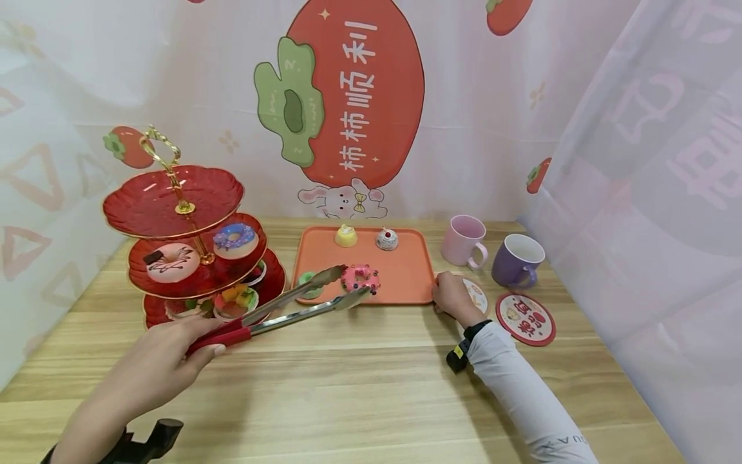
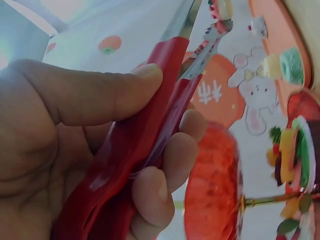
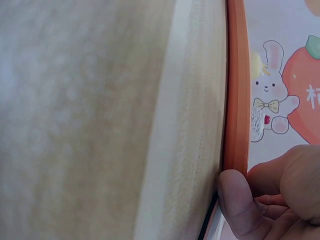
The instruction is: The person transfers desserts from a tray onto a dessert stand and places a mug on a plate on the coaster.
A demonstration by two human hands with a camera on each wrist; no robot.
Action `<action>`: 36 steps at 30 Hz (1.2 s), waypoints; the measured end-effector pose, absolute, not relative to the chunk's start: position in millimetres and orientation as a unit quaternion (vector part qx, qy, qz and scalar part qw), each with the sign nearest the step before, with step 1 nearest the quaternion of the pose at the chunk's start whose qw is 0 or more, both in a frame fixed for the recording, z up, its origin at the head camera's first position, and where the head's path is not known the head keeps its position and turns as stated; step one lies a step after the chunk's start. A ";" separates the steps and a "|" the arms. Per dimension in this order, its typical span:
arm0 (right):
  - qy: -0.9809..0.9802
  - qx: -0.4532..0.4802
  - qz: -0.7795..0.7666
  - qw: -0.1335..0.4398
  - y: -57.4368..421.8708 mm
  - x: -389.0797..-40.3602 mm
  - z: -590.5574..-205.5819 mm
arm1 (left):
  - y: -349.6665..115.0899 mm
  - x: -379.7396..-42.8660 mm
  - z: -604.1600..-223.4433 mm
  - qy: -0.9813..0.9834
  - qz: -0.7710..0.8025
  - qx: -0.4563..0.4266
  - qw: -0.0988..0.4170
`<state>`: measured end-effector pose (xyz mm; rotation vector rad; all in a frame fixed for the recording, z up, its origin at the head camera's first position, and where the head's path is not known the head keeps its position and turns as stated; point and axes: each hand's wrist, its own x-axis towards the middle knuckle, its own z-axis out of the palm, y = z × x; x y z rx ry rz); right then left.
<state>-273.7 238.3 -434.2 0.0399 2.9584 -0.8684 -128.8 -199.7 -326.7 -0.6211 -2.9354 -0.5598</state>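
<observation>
Gripping, left hand (image 1: 171,361): fingers curled firmly round the red handles of metal tongs (image 1: 301,316), thumb lying along one handle
Pink donut (image 1: 361,283): between the tong tips; well apart from the left fingers, out at the far end of the tongs; over the front part of the orange tray (image 1: 402,277) in the head view, against the printed backdrop (image 2: 105,75) in the left wrist view
Pinching, right hand (image 1: 455,296): thumb and bent fingers nearly together on the rim of the orange tray, near its right front corner; pink donut apart, to the left of these fingers
Tray load: green donut (image 1: 313,285) at the left front corner, partly behind the tongs; yellow cake (image 1: 346,237) and cherry-topped cake (image 1: 387,240) along the back
Left side: red tiered stand (image 1: 136,216) on the worktop (image 1: 348,393), holding donuts and other sweets
Right side: pink mug (image 1: 460,241), purple mug (image 1: 512,264); red-rimmed coaster (image 1: 526,319) in front
</observation>
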 end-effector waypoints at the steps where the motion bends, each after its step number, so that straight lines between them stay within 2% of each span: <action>1: 0.959 0.015 -0.283 0.031 238.4 -273.6 -434.3 | -202.6 -128.3 -326.3 -0.961 -0.185 -0.202 0.042; 13: 0.955 0.017 -0.293 0.032 238.8 -272.9 -435.4 | -231.5 -116.0 -320.1 -0.969 -0.181 -0.162 0.032; 16: 0.955 0.017 -0.294 0.029 239.1 -272.6 -435.1 | -237.2 -111.8 -318.9 -0.971 -0.167 -0.162 0.059; 25: 0.960 0.010 -0.280 0.025 239.0 -272.7 -433.8 | -254.3 -99.6 -316.0 -0.972 -0.160 -0.138 0.100; 36: 0.959 0.007 -0.282 0.020 240.4 -273.2 -434.2 | -284.0 -87.7 -329.2 -0.961 -0.212 -0.081 0.157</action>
